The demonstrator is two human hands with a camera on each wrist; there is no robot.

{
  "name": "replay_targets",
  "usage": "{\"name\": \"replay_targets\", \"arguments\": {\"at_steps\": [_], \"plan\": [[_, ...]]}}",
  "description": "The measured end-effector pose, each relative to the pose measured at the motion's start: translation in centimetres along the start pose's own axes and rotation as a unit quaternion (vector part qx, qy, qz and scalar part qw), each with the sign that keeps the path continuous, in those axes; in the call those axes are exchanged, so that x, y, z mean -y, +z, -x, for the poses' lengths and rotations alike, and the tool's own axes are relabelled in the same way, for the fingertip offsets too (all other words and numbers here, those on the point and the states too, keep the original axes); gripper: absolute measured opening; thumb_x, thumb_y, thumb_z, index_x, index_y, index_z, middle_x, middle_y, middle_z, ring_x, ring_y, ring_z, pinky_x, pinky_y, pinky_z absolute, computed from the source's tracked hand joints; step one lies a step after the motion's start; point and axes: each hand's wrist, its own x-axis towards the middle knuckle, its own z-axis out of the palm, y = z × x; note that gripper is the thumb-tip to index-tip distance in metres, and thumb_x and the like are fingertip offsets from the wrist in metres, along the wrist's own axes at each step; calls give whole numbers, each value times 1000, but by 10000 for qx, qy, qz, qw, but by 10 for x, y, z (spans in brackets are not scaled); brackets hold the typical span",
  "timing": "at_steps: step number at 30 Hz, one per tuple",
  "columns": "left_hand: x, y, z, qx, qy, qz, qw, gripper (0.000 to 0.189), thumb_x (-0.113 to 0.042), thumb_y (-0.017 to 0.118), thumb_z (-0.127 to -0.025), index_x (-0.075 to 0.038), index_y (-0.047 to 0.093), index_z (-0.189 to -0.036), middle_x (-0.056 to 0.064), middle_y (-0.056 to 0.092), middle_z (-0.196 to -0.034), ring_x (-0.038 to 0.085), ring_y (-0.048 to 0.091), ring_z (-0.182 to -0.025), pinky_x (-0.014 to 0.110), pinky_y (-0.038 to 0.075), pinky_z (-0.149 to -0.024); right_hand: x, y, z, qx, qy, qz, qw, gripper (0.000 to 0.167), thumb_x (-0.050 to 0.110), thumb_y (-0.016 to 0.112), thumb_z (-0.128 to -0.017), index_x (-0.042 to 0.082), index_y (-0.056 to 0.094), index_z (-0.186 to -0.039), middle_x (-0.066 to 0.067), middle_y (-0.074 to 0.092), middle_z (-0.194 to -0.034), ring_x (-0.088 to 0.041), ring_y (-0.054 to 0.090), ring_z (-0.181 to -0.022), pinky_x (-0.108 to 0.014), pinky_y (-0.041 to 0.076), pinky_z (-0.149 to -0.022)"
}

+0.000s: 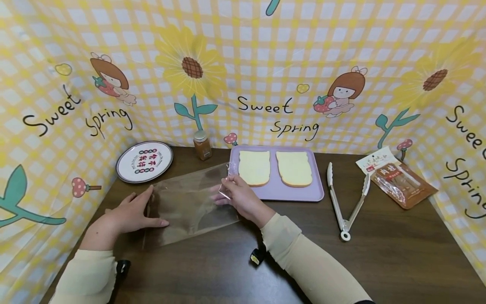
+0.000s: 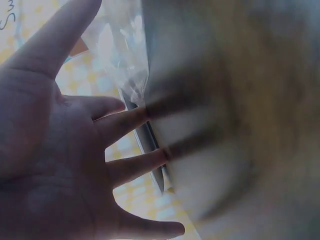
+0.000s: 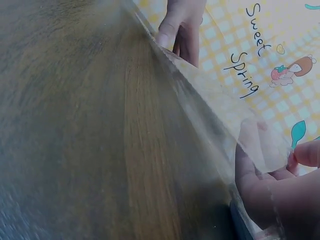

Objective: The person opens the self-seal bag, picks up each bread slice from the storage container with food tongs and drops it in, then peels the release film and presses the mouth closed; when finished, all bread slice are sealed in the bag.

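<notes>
A sheet of clear plastic film (image 1: 190, 207) stretches between the two hands above the brown table; whether it is a bag I cannot tell. The right hand (image 1: 243, 198) pinches its right end, and some of its fingers show through the film. At the other end the left hand (image 1: 130, 215) has its thumb extended across the near side. In the left wrist view, the fingers of the left hand (image 2: 75, 145) are spread and straight, some passing behind the film (image 2: 215, 140). The right wrist view shows the film's edge (image 3: 200, 100) running up toward the left hand (image 3: 185, 27).
Two bread slices (image 1: 255, 166) lie on a purple tray (image 1: 288, 195). Behind the film stand a white plate (image 1: 163, 171) and a small jar (image 1: 202, 145). Open tongs (image 1: 334, 202) and a brown food packet (image 1: 402, 181) lie at right. Patterned cloth (image 1: 243, 63) surrounds the table.
</notes>
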Motion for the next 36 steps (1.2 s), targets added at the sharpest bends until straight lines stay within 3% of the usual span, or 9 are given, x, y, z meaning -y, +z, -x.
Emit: {"name": "replay_targets", "arguments": {"at_steps": [4, 11, 19, 25, 31, 36], "plan": [[3, -2, 1, 43, 62, -73, 9999, 145, -80, 82, -73, -9, 4, -173, 28, 11, -177, 71, 6, -153, 106, 6, -90, 2, -1, 1, 42, -3, 73, 10000, 13, 22, 40, -118, 13, 47, -112, -30, 69, -138, -24, 79, -105, -41, 67, -95], [9, -7, 0, 30, 85, -164, 9998, 144, -75, 87, -71, -11, 8, -173, 29, 10, -177, 76, 4, -149, 106, 3, -90, 2, 0, 2, 156, 14, 155, 9998, 14, 23, 40, -118, 15, 47, -109, -31, 67, -142, -35, 77, -116, -44, 65, -99], [26, -4, -8, -26, 256, -242, 9994, 139, -74, 87, -72, -12, 14, -172, 30, 2, -176, 78, 2, -148, 104, 15, -95, 0, 0, 3, 213, -39, 386, 9990, 16, 24, 39, -118, 10, 47, -118, -29, 68, -141, -38, 75, -119, -45, 65, -102], [28, -9, -9, -44, 316, -336, 9989, 137, -73, 87, -73, -11, 16, -171, 36, 4, -172, 81, 4, -145, 98, 26, -100, 1, 2, 4, 277, -141, 475, 9984, 15, 24, 39, -118, 11, 46, -116, -29, 69, -139, -39, 75, -120, -44, 65, -101], [11, -20, -4, -83, 317, -293, 9990, 142, -75, 87, -72, -13, 9, -173, 39, 5, -172, 77, 0, -150, 99, 21, -103, 3, 4, 4, 356, -194, 514, 9979, 18, 23, 39, -118, 8, 48, -116, -33, 66, -140, -37, 76, -118, -43, 65, -99], [-35, -29, 9, -631, 754, -574, 9935, 139, -84, 81, -70, -24, 10, -174, 27, 12, -177, 68, 6, -156, 100, 16, -105, 3, 7, 3, 336, -290, 510, 9977, 15, 21, 40, -118, 8, 47, -116, -36, 67, -137, -41, 75, -119, -42, 66, -98]]}}
